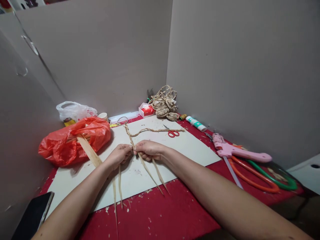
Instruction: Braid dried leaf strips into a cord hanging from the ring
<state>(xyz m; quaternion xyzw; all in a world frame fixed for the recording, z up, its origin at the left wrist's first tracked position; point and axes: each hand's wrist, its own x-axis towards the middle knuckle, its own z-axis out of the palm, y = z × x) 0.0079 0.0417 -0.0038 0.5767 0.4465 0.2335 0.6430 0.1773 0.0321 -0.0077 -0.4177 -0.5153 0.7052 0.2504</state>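
My left hand point(122, 154) and my right hand point(148, 150) meet over the white board point(192, 146), both pinching a braided straw cord point(128, 132). Loose flat strands point(147, 168) hang from my fingers toward the front edge, some below each hand. The cord's far end reaches a metal ring point(122, 120). A second twisted length point(152, 130) branches off to the right. Beyond my right hand, red-handled scissors point(173, 134) lie against that length. The exact crossing of the strands is hidden by my fingertips.
Left stands a red plastic bag point(75, 143) with a wide straw strip point(88, 150) sticking out; a phone point(32, 213) lies nearer. Coiled cord point(163, 105) is piled at the back corner. A pink glue gun point(240, 153) and large orange-handled scissors point(255, 176) lie right. Grey panels point(112, 60) enclose the back.
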